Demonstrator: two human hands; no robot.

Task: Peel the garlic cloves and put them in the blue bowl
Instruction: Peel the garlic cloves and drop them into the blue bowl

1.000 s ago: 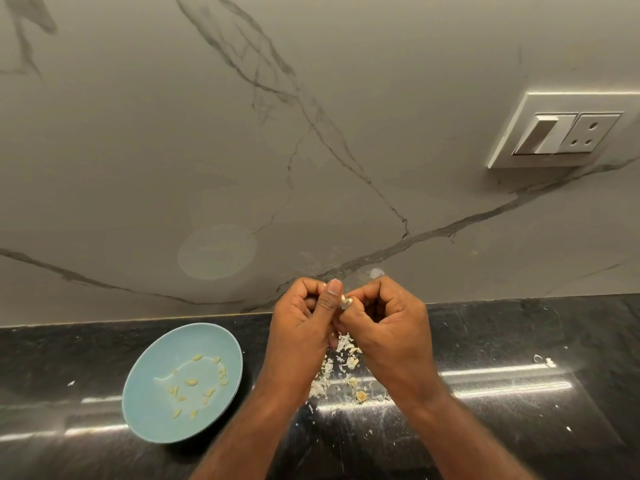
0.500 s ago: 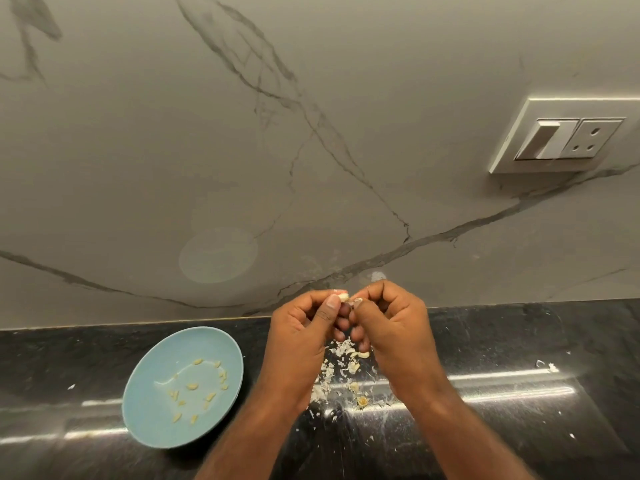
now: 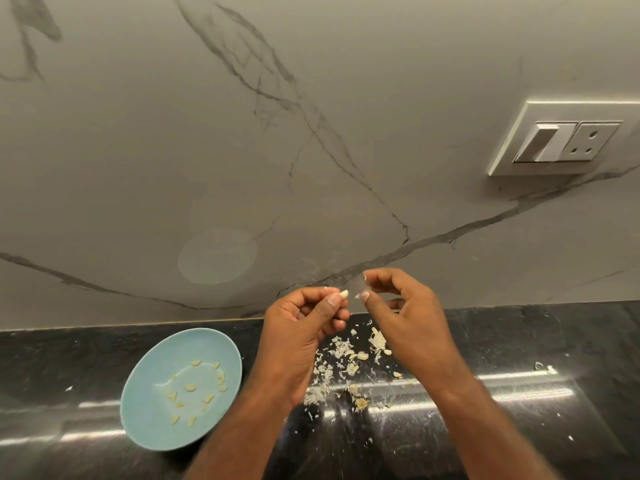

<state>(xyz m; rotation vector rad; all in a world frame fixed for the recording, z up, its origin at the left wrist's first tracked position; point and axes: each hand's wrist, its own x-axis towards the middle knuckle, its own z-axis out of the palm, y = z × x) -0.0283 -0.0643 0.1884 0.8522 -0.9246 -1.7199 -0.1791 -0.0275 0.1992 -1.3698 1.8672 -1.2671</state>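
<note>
My left hand (image 3: 298, 327) pinches a small pale garlic clove (image 3: 343, 294) between thumb and forefinger, raised above the black counter. My right hand (image 3: 405, 317) is just to its right, a short gap away, fingers curled, with a thin scrap of skin (image 3: 364, 278) at its fingertips. The blue bowl (image 3: 152, 420) sits on the counter to the left of my left forearm and holds several peeled cloves (image 3: 190, 388). Under and between my hands lies a scatter of garlic skins and loose cloves (image 3: 346, 362).
The black counter (image 3: 519, 427) ends at a marble backsplash (image 3: 242, 150) right behind my hands. A white switch and socket plate (image 3: 564, 140) is on the wall at the upper right. A few skin flakes (image 3: 542, 367) lie to the right.
My hands were pressed together working on the clove; now they have pulled apart. The left keeps the clove, the right has moved right and up with a bit of skin.
</note>
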